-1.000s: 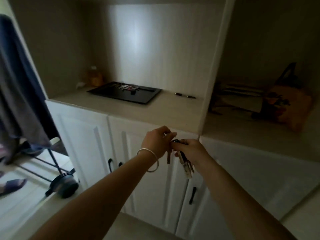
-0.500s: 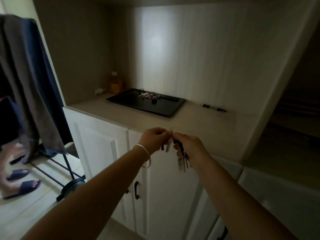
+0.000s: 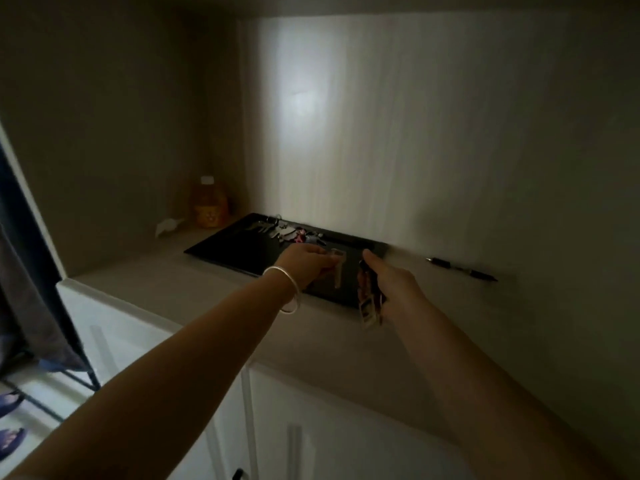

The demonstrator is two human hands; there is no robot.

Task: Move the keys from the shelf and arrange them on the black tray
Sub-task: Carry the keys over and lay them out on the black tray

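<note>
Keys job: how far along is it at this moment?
Done: several keys already lie at the black tray's back edge. In hand: the left hand holds a single key above the tray; the right hand holds a bunch. Left: placing both.

A black pen (image 3: 462, 269) lies on the counter, well to the right of the fingers. An orange bottle (image 3: 207, 206) with a pale cap stands beyond them to the left, a crumpled white scrap (image 3: 168, 225) just beside it.
</note>
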